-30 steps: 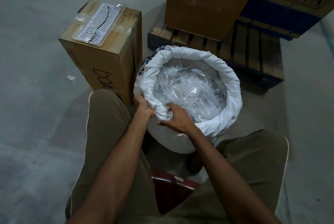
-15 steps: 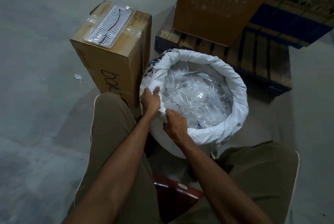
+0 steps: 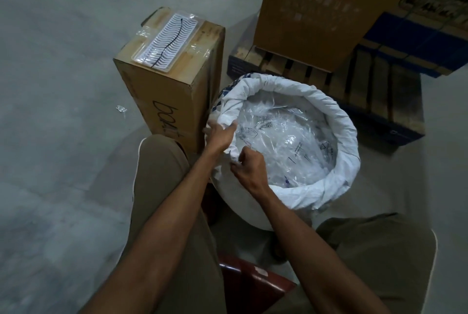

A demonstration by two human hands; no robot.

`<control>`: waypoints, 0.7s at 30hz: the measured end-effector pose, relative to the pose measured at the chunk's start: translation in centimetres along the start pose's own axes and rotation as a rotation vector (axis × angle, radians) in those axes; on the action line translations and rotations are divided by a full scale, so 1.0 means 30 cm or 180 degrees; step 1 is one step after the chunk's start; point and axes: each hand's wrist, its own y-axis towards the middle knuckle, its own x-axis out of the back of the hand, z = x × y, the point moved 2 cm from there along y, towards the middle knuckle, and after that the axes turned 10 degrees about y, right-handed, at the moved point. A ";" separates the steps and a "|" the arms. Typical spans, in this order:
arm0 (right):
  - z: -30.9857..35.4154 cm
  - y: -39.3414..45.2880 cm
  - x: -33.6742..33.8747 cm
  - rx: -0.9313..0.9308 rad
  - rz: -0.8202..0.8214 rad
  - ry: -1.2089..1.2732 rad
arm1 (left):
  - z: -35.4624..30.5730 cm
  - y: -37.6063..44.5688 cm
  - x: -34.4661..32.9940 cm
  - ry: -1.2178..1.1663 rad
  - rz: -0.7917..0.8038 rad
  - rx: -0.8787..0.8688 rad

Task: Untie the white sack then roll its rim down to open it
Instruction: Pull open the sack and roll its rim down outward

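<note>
Head view: right hand (image 3: pixel 249 170) pinches sack (image 3: pixel 348 141) rim, fingertips hidden.

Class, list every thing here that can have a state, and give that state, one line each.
Sack: open, rim rolled down.
Packets: heaped inside the sack.
Box: upright, taped closed.
Tray: lying flat on the box.
Left hand: grips the sack's rim.
Right hand: pinches the sack's rim.
</note>
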 end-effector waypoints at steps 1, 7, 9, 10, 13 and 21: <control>0.006 -0.006 -0.022 0.0028 0.0077 -0.0209 | -0.023 0.003 0.013 0.0465 -0.0300 -0.0235; 0.034 -0.035 -0.041 0.0424 0.0665 -0.0578 | -0.129 0.124 0.041 0.1387 -0.0385 -0.0974; 0.036 -0.002 0.013 0.0412 0.0797 -0.0568 | -0.145 0.157 0.058 0.0984 -0.0398 -0.0824; 0.033 0.019 0.039 0.0535 0.0713 -0.0695 | -0.145 0.175 0.056 0.0834 -0.0408 -0.0742; 0.024 0.094 0.104 0.0990 0.0224 -0.1061 | -0.148 0.214 0.034 0.0463 -0.0437 -0.0393; 0.020 0.518 0.083 0.1363 0.0013 -0.1919 | -0.134 0.302 0.035 -0.0438 -0.0203 0.0317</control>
